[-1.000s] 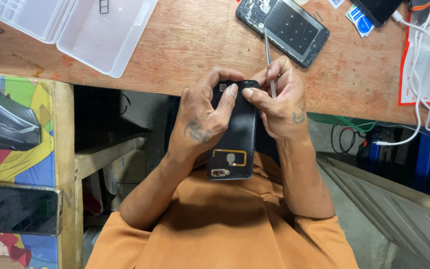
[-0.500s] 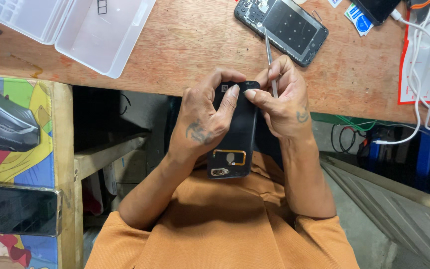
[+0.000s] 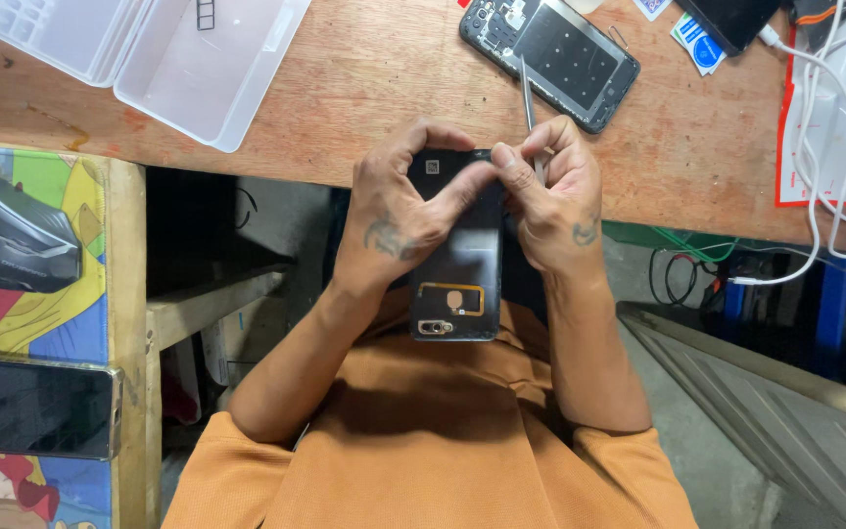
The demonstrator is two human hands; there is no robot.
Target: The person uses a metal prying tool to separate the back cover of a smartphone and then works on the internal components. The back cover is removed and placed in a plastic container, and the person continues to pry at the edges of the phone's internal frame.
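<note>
A black phone back cover [image 3: 460,279] is held upright over my lap, its inner side toward me, with a camera cutout and a gold-edged square near the lower end. My left hand [image 3: 399,211] wraps the cover's left edge, thumb pressed across its top. My right hand [image 3: 550,201] grips the top right corner and also pinches thin metal tweezers [image 3: 529,103] that stick up over the table edge. Both hands meet at the cover's top end.
An opened phone [image 3: 552,57] lies on the wooden table [image 3: 364,88] just beyond my hands. A clear plastic parts box [image 3: 164,54] sits at the far left. White cables [image 3: 834,147] and a red-edged mat are at the right. A phone [image 3: 31,407] lies on a colourful side surface.
Hands and cover stay in nearly the same place; my fingers have shifted slightly at the cover's top end.
</note>
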